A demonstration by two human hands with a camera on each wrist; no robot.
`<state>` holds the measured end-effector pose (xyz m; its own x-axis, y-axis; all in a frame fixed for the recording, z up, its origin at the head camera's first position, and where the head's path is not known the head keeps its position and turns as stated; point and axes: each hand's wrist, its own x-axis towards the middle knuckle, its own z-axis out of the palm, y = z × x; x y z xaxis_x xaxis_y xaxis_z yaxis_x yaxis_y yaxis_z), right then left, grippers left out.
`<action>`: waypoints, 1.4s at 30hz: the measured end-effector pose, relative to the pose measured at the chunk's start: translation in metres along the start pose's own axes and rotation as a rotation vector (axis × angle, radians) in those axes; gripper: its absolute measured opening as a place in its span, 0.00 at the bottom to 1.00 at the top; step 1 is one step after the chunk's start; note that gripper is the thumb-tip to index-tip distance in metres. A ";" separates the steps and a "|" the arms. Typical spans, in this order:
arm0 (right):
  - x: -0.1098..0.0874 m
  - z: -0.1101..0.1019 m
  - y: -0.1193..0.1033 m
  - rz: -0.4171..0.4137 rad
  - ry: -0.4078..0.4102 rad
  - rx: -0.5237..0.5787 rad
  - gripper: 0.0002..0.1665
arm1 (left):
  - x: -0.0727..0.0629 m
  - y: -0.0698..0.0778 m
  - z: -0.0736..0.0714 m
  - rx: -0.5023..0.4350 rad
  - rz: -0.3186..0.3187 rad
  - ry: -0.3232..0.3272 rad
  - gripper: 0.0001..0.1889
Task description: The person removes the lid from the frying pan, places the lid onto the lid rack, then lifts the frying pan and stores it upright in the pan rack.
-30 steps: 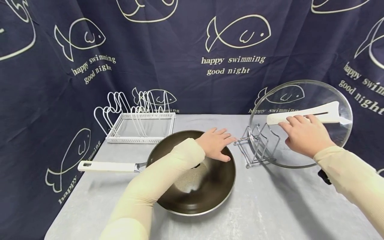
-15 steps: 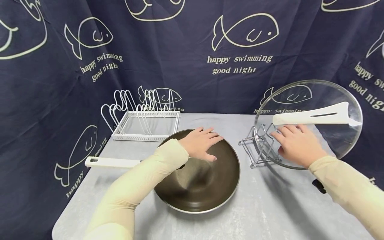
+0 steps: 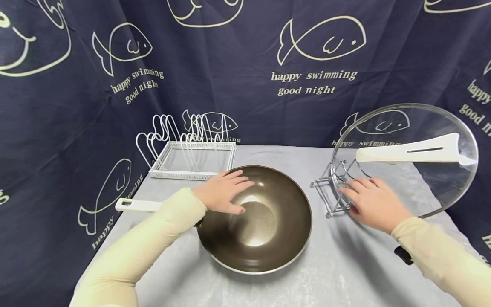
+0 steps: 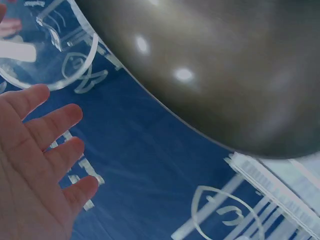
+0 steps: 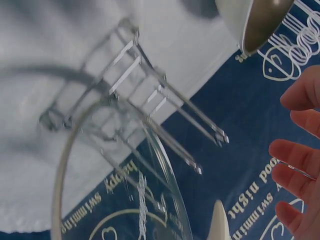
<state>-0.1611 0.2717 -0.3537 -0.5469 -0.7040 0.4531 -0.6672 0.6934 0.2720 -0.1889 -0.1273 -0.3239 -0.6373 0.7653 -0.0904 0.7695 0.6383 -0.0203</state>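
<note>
Navy curtain (image 3: 249,111) w/ fish outlines hangs behind a gray tabletop (image 3: 326,264) where a person works bare-handed. Dark-lined pan (image 3: 258,224) sits center, white handle (image 3: 140,205) pointing L. L hand (image 3: 222,194) is over or just beside the pan's L side, height hard to tell; its fingers (image 4: 57,124) are spread, gripping nothing. Glass lid (image 3: 418,181) stands on edge, tilted, at R, its lower part among the wires of a small metal rack (image 5: 125,75); exact slot can't be told. R hand (image 3: 377,204) is just in front, below the lid's white grip (image 3: 391,154), fingers (image 5: 295,156) slightly bent, apart, pinching nothing. White rack (image 3: 184,175) stands back L, near the pan.

Step in hand, by our read: letting the lid stand by itself. Best done w/ R knuckles well off glass & wires, b/c a knock at the rim could prob. tip lid & rack together. Any lift should take the white grip firmly & go up in line w/ the slot. For the pan, wrap L fingers round the handle near the joint, b/c most weight prob. sits in the bowl; R hand at the far rim would help keep it level.
</note>
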 end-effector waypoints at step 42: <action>-0.010 0.059 -0.101 0.696 -0.174 0.930 0.37 | -0.186 -0.103 0.036 -0.043 -0.450 0.069 0.34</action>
<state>-0.1179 0.1991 -0.4357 -0.9532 -0.2784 0.1182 -0.2703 0.6088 -0.7459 -0.1482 -0.3380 -0.3410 -0.9101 0.4140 -0.0159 0.4141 0.9102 -0.0007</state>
